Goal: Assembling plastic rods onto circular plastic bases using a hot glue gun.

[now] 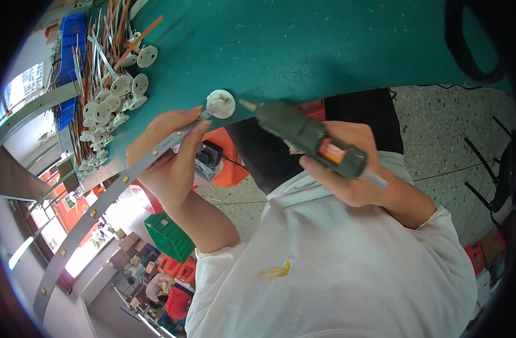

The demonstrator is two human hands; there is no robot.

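My left hand (170, 149) pinches a long, thin LED strip (127, 178) near one end, with small yellow chips spaced along it. The rest of the strip runs off toward the lower left. Its pinched end reaches a round white cap (221, 104) near the table's edge; whether they are joined I cannot tell. Wrapped around a dark green hot glue gun (294, 129) is my right hand (348, 163). The gun's nozzle points left toward the cap, a short gap away from it. A clear glue stick (376, 179) pokes out of the gun's back end.
On the green table (303, 50), a pile of strips with round white bases (111, 98) lies at the left, by a blue bin (72, 48). A black loop (466, 50) hangs at the far right. Below are an orange stool (232, 172) and green crate (169, 236).
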